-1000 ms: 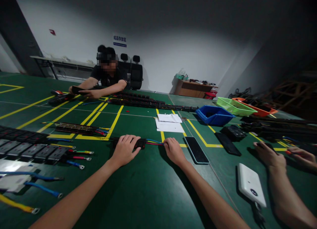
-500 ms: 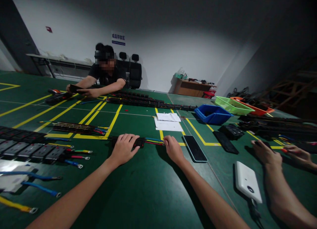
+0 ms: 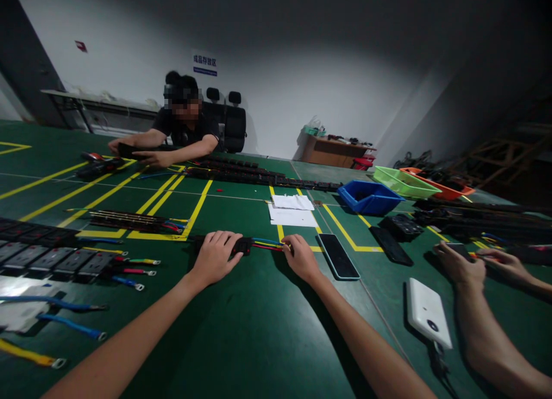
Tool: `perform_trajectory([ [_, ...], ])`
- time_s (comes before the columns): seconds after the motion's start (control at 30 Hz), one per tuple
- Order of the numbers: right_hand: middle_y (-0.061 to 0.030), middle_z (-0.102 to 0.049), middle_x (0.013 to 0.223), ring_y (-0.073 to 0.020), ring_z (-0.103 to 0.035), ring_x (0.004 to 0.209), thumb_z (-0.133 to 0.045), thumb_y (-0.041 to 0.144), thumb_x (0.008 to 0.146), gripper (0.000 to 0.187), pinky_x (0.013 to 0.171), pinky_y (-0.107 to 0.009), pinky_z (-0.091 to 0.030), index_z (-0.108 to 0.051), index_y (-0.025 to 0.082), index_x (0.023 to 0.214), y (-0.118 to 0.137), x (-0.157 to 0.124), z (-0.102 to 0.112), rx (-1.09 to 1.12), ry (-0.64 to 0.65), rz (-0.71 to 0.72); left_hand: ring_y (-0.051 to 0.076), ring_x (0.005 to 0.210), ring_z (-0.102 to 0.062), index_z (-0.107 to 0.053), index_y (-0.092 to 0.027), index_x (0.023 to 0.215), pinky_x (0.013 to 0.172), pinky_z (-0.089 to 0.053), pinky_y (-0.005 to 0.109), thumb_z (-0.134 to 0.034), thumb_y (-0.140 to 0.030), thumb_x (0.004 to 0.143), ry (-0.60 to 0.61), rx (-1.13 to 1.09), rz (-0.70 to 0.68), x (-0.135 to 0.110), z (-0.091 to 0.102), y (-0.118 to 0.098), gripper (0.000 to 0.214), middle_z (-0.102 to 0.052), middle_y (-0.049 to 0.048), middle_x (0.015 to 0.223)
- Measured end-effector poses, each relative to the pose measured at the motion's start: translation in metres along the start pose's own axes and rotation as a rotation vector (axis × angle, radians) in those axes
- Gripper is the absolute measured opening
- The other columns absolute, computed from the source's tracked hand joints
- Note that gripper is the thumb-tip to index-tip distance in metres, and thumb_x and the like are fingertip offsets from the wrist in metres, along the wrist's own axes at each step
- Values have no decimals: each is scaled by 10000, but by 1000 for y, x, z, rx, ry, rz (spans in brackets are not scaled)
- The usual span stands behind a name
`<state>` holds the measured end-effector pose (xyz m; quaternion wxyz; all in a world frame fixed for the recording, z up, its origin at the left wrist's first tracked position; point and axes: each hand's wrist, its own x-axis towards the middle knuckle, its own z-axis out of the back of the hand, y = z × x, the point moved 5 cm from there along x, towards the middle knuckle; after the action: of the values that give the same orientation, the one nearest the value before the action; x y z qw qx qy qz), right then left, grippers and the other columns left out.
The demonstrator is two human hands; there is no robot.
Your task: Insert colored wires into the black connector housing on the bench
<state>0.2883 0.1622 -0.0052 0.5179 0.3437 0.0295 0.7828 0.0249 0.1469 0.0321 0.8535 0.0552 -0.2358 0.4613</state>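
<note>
My left hand (image 3: 218, 258) lies over a black socket block (image 3: 245, 246) on the green table, its fingers wrapped round the block and covering most of it. Blue, yellow and red wires (image 3: 266, 245) run from the block's right end towards my right hand (image 3: 301, 260). That hand is closed in a pinch on the far ends of the wires, and the fingers hide the tips. Just right of it lies a phone with a pale blue edge (image 3: 338, 256). White paper sheets (image 3: 292, 216) rest beyond the wires.
Several socket strips (image 3: 56, 261) and lugged cables (image 3: 71, 325) fill the left side. A blue bin (image 3: 370, 198), a green bin (image 3: 403, 183) and a white device (image 3: 429, 314) stand right. A person (image 3: 185, 117) works opposite; another person's hands (image 3: 463, 268) hold something at right.
My hands keep their places on the block and wires, with the right fingers slightly shifted at the wire ends. At right, the other person's two hands have come closer together.
</note>
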Motion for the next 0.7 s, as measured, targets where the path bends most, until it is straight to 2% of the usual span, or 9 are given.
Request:
perform_trajectory([
  [0.23, -88, -640, 995, -221, -616, 910, -466, 202, 984, 157, 786, -352, -510, -616, 218, 1028, 7, -3, 9, 85, -117, 57, 287, 1141, -557, -551, -213, 1324, 1000, -399, 479, -536, -385, 953, 12, -1, 7, 0, 2, -2, 409, -634, 108, 1236],
  [0.4, -79, -651, 948, -222, -624, 914, -493, 157, 948, 159, 793, -358, -520, -635, 226, 966, 14, -4, 16, 121, -193, 126, 279, 1141, -555, -552, -209, 1319, 1005, -394, 473, -543, -378, 951, 17, 1, 12, 1, 2, -2, 405, -633, 101, 1231],
  [0.53, -70, -655, 922, -214, -628, 894, -502, 137, 925, 159, 778, -343, -518, -634, 224, 938, 16, -5, 17, 132, -234, 127, 283, 1131, -556, -556, -204, 1313, 991, -398, 474, -559, -380, 941, 12, 11, 9, 1, 2, -3, 412, -636, 102, 1220],
  [0.6, -64, -657, 906, -208, -629, 876, -502, 128, 913, 160, 774, -333, -513, -631, 221, 926, 15, -5, 15, 121, -222, 111, 287, 1127, -559, -558, -206, 1311, 986, -399, 476, -554, -381, 942, 8, 13, 6, 1, 3, -3, 408, -639, 104, 1217],
  [0.7, -66, -665, 904, -208, -626, 856, -504, 124, 892, 172, 765, -328, -505, -641, 210, 949, 12, -3, 7, 56, -132, 70, 289, 1128, -563, -559, -214, 1311, 986, -399, 477, -545, -378, 945, -3, 7, 2, 0, 3, -3, 402, -642, 105, 1215],
])
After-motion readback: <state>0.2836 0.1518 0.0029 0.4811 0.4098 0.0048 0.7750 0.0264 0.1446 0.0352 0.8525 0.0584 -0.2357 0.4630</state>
